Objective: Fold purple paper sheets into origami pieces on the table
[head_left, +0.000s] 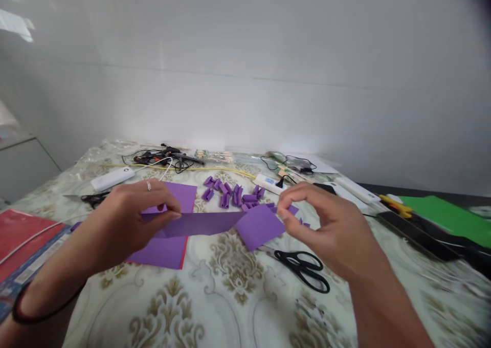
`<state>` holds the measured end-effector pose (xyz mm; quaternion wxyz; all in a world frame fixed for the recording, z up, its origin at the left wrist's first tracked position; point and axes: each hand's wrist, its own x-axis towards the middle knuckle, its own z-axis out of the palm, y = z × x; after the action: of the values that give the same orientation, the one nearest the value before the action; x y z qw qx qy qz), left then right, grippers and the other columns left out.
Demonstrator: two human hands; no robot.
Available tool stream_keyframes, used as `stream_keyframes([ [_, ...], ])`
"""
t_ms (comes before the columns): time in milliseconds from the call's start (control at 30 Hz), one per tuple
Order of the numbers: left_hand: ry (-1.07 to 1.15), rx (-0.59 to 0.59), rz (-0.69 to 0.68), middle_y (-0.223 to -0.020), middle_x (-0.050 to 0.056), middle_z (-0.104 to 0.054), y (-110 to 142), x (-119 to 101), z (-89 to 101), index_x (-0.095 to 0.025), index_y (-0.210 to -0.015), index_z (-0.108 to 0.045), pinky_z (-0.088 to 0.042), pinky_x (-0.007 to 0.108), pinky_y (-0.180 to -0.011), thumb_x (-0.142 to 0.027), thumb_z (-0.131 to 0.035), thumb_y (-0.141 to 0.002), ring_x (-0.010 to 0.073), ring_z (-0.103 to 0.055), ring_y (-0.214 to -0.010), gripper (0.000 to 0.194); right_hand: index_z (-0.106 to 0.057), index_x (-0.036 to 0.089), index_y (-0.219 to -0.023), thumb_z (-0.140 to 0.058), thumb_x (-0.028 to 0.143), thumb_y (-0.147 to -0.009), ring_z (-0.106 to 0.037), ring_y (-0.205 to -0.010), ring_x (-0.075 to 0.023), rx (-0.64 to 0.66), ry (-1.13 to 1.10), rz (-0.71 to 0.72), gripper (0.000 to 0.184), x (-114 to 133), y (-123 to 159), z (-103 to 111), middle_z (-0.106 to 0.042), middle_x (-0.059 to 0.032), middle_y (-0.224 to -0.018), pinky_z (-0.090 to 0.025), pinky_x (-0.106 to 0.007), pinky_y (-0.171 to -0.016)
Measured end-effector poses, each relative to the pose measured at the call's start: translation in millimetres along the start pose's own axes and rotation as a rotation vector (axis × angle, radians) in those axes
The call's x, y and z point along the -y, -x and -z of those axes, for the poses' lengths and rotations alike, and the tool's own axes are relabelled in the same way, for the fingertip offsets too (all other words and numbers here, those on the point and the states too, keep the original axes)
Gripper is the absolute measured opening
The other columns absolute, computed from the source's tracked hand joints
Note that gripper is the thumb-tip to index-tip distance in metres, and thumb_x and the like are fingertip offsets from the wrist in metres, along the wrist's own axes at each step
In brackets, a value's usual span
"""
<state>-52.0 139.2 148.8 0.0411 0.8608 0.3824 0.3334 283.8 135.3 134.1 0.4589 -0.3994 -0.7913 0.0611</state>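
Paper strip (pixel 209 224) is clamped between thumb and finger of the left hand (pixel 132 212), above purple sheets (pixel 163 253) on the counter (pixel 218 317). Fingertips of the right hand (pixel 333 225) are brought close together beside a purple square (pixel 261 227) — whether it is gripped cannot be told. Folded purple pieces (pixel 225 197) are scattered beyond; black-handled scissors (pixel 303 270) are laid nearer.

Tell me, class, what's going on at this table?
A person's left hand pinches one end of a purple paper strip. The right hand is at the edge of a purple square; whether it grips it is unclear. Small folded purple pieces lie beyond the hands, and black-handled scissors rest on the patterned tablecloth.
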Motion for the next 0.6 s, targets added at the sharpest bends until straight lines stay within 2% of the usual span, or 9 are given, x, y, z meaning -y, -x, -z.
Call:
stream_keyframes([
  [33,0.002,0.001,-0.012,-0.091,-0.001,-0.077,0.1,-3.5,-4.0,-0.026,-0.092,-0.075,-0.05,0.026,-0.075,-0.017,-0.064,-0.101,0.016,-0.069,-0.081,0.017,-0.069,0.028,-0.094,-0.068,0.018,-0.095,-0.07,-0.085,-0.0241,-0.035,0.027,0.041,0.011,6.1,-0.1,-4.3,-0.075,-0.0027,-0.093,-0.055,-0.039,-0.08],
  [100,0.014,0.004,-0.052,-0.091,0.0,-0.076,-0.8,-12.4,-15.0,-0.024,-0.093,-0.074,-0.05,0.028,-0.077,-0.015,-0.063,-0.102,0.0162,-0.069,-0.082,0.017,-0.071,0.027,-0.106,-0.071,0.019,-0.099,-0.072,-0.097,-0.0269,0.028,0.089,0.143,0.011,20.5,0.2,-19.4,-0.078,-0.0057,-0.104,-0.055,-0.043,-0.091],
  [167,0.018,0.007,-0.087,-0.089,0.0,-0.075,-2.2,-21.1,-25.5,-0.022,-0.092,-0.073,-0.049,0.03,-0.077,-0.013,-0.062,-0.103,0.0165,-0.067,-0.081,0.018,-0.071,0.025,-0.105,-0.069,0.018,-0.102,-0.072,-0.096,-0.0265,0.067,0.122,0.228,0.007,32.2,0.8,-35.8,-0.079,-0.0054,-0.101,-0.053,-0.044,-0.093],
  [233,0.022,0.014,-0.108,-0.088,-0.001,-0.075,-3.4,-27.2,-31.5,-0.022,-0.092,-0.071,-0.048,0.031,-0.077,-0.011,-0.062,-0.103,0.017,-0.066,-0.081,0.018,-0.071,0.023,-0.099,-0.067,0.016,-0.104,-0.071,-0.09,-0.0228,0.105,0.097,0.246,0.009,37.9,1.7,-46.4,-0.08,-0.0029,-0.097,-0.051,-0.042,-0.09],
  [333,0.046,0.043,-0.127,-0.091,-0.001,-0.075,-4.0,-32.7,-32.1,-0.022,-0.095,-0.071,-0.048,0.034,-0.082,-0.009,-0.064,-0.102,0.0179,-0.066,-0.086,0.016,-0.07,0.022,-0.095,-0.067,0.013,-0.104,-0.071,-0.084,-0.0181,0.138,0.05,0.217,0.014,37.9,4.0,-49.4,-0.08,0.0002,-0.094,-0.049,-0.039,-0.088],
  [433,0.059,0.078,-0.143,-0.09,-0.001,-0.074,-4.0,-38.3,-30.7,-0.021,-0.095,-0.07,-0.049,0.035,-0.084,-0.007,-0.067,-0.1,0.0181,-0.066,-0.087,0.015,-0.07,0.022,-0.092,-0.066,0.012,-0.103,-0.071,-0.08,-0.0174,0.129,0.071,0.217,0.016,37.3,6.6,-48.4,-0.079,0.0006,-0.089,-0.048,-0.039,-0.086],
  [600,0.007,0.066,-0.137,-0.08,-0.001,-0.07,-4.6,-46.9,-37.8,-0.021,-0.084,-0.065,-0.049,0.033,-0.071,-0.005,-0.062,-0.094,0.0172,-0.064,-0.074,0.019,-0.071,0.023,-0.088,-0.066,0.013,-0.102,-0.072,-0.079,-0.0186,0.123,0.084,0.219,0.018,42.1,10.0,-53.0,-0.08,-0.0002,-0.087,-0.048,-0.04,-0.083],
])
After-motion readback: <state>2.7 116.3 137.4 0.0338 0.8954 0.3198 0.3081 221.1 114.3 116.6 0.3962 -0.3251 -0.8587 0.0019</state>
